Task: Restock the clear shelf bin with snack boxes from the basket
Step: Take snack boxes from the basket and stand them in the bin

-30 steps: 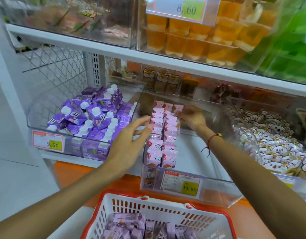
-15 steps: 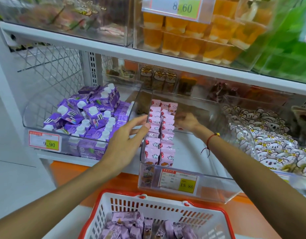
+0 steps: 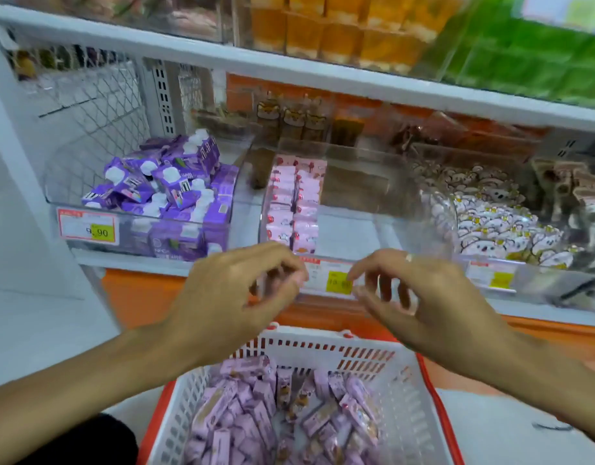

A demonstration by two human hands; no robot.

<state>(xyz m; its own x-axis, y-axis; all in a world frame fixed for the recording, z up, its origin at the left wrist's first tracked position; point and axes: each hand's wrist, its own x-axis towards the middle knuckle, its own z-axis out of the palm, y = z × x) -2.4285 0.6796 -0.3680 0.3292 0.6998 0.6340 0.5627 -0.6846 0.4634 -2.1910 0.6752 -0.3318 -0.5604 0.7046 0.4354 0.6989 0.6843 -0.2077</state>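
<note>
Bin [image 3: 356, 209] is sitting on the middle shelf [image 3: 289, 78], clear-walled, with two rows of pink boxes [image 3: 294, 204] standing along its left side and the rest of its floor showing bare. A price tag [image 3: 328, 278] is hanging on the bin's front wall, partly covered by fingertips. Basket [image 3: 322, 350], white with a red rim, is sitting below and in front of the shelf, holding a loose heap of pink snack boxes [image 3: 282, 414]. Left hand [image 3: 232, 293] is hovering above the basket's far rim, just in front of the bin, fingers loosely curled and holding nothing. Right hand [image 3: 420, 297] is hovering beside it at the same height, fingers likewise loosely curled and drooping, nothing held; a ring [image 3: 408, 257] is showing on one finger. The two hands are near each other but apart. Left of the bin, a second clear bin is holding purple cartons [image 3: 168, 193] in a jumble, with a tag reading 9.90 [image 3: 88, 226] on its front. Right of the bin, a third is holding white packets [image 3: 500, 223] with cartoon prints. The upper shelf is carrying orange cups [image 3: 339, 28] and green packs [image 3: 524, 52], both blurred.
</note>
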